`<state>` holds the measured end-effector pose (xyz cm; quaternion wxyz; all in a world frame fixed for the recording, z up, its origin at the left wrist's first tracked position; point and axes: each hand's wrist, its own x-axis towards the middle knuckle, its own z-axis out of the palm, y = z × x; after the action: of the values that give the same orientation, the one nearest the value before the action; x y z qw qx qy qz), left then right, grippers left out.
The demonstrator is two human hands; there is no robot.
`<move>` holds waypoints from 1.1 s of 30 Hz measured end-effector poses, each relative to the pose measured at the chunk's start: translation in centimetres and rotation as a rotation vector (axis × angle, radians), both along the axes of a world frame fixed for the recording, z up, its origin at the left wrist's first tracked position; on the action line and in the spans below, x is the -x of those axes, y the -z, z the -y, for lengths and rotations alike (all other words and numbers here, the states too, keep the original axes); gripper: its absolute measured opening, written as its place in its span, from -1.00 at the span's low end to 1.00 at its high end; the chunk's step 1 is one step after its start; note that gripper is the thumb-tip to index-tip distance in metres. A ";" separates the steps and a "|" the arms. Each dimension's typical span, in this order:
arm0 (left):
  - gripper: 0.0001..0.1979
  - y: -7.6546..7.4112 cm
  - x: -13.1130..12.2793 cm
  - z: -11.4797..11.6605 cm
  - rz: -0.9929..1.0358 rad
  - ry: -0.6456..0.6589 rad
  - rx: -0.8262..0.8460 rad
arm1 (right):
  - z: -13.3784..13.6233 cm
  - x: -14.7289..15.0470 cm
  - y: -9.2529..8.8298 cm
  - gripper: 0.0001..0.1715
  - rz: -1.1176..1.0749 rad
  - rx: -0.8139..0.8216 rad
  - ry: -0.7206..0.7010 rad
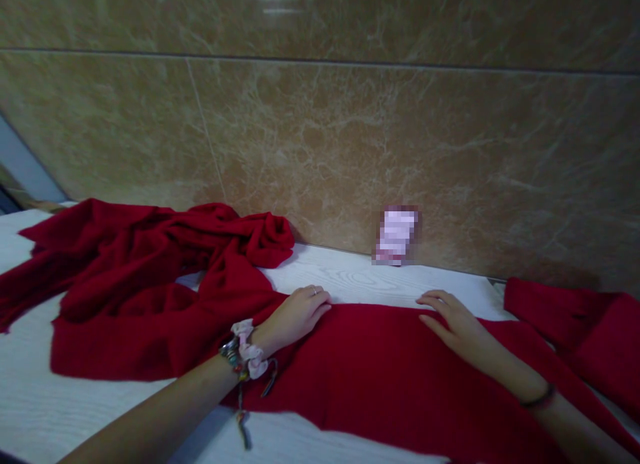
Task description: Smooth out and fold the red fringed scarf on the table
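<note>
A large red cloth (380, 364) lies spread over a white wood-grain table (60, 411). Its left part is bunched in loose folds near the wall; its right part runs off toward the right edge. My left hand (300, 314) rests flat on the cloth's far edge, fingers stretched out, a ring on one finger, with a pink scrunchie and beaded bracelets on the wrist. My right hand (453, 321) lies flat on the cloth a little to the right, fingers extended, a dark band on the wrist. Neither hand grips anything.
A brown marble-tile wall (350, 137) rises directly behind the table. A small blurred pink and white item (396, 235) stands against the wall at the table's back edge, just beyond my hands.
</note>
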<state>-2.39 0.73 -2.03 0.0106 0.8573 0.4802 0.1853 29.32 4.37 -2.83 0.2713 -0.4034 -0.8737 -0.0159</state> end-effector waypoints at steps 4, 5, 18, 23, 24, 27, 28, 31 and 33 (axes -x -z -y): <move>-0.83 -0.2 0.0 0.1 0.000 0.006 -0.020 | -0.2 4.8 -1.2 -0.70 0.044 0.105 -0.131; -0.83 -0.2 0.0 0.1 -0.006 0.004 -0.025 | -0.2 5.8 -1.4 -0.70 0.055 0.126 -0.149; -0.83 -0.4 -0.3 0.4 -0.067 -0.062 -0.008 | 0.0 8.3 -0.3 -0.92 0.087 0.163 -0.125; -0.91 -0.8 -0.2 0.6 0.039 -0.002 0.045 | 0.0 8.4 -0.1 -0.88 0.066 0.142 -0.121; -0.91 -0.9 -0.2 0.6 0.042 0.004 0.049 | 0.0 8.4 -0.1 -0.87 0.056 0.145 -0.125; -0.89 -1.1 -0.3 0.6 0.042 0.011 0.049 | 0.1 8.3 -0.1 -0.85 0.031 0.148 -0.132; -0.88 -1.1 -0.3 0.7 0.042 0.010 0.047 | 0.1 8.3 -0.1 -0.86 0.025 0.147 -0.129; -0.86 -1.1 -0.4 0.6 0.040 0.004 0.047 | 0.3 8.2 -0.3 -0.92 0.005 0.141 -0.108; -0.85 -1.2 -0.5 0.6 0.030 -0.010 0.050 | 0.4 8.2 -0.4 -0.95 -0.002 0.136 -0.101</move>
<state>-1.90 0.10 -0.88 0.0382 0.8516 0.4887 0.1860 21.12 4.01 -2.41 0.2448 -0.3765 -0.8916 0.0576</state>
